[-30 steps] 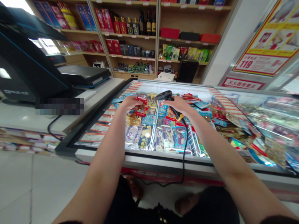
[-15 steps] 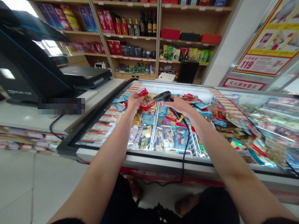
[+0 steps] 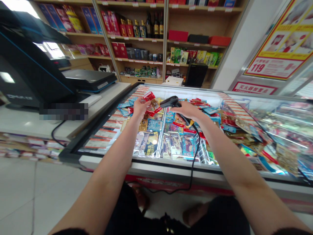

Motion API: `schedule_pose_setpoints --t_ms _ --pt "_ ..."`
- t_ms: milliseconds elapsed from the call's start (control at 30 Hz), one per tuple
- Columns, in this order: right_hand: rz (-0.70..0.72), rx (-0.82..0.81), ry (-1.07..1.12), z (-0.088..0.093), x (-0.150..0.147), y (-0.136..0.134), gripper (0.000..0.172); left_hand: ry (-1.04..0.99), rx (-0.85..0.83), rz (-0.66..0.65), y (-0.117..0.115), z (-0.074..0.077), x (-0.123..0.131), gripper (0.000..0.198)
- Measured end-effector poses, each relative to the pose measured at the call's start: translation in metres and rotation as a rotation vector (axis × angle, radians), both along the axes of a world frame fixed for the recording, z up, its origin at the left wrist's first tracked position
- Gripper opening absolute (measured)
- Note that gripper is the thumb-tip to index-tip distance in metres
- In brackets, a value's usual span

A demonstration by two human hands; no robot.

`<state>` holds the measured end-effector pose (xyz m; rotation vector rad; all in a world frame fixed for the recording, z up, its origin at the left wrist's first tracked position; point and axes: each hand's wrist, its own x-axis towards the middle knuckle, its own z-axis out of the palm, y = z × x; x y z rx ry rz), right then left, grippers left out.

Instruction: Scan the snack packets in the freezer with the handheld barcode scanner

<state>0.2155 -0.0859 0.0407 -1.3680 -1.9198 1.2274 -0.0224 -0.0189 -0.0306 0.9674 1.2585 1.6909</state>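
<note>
My left hand (image 3: pixel 140 106) is closed on a red and clear snack packet (image 3: pixel 152 101), lifted above the open freezer chest (image 3: pixel 156 168). My right hand (image 3: pixel 188 110) grips a black barcode scanner (image 3: pixel 170 101) by its handle, its head pointing left at the packet from a short gap. The scanner's black cable (image 3: pixel 193 163) hangs down over the chest's front edge. Below both hands lie many colourful frozen-treat packets (image 3: pixel 171 140) in wire compartments.
A black checkout terminal (image 3: pixel 29 71) and a flat scale (image 3: pixel 89 79) stand on the white counter (image 3: pixel 26 125) at left. Wooden shelves (image 3: pixel 166 36) of boxes and bottles fill the back wall. A glass lid (image 3: pixel 278 124) covers the chest's right part. A poster (image 3: pixel 283 42) hangs at right.
My left hand picked the red packet up out of the chest and raised it to the scanner's head. My right hand with the scanner has barely moved.
</note>
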Motion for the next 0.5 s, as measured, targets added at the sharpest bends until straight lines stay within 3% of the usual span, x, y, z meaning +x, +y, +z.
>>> schedule_pose_setpoints --t_ms 500 --pt "-0.013 0.027 0.012 -0.002 0.009 0.009 0.034 -0.016 -0.017 0.0 0.003 0.006 0.014 0.032"
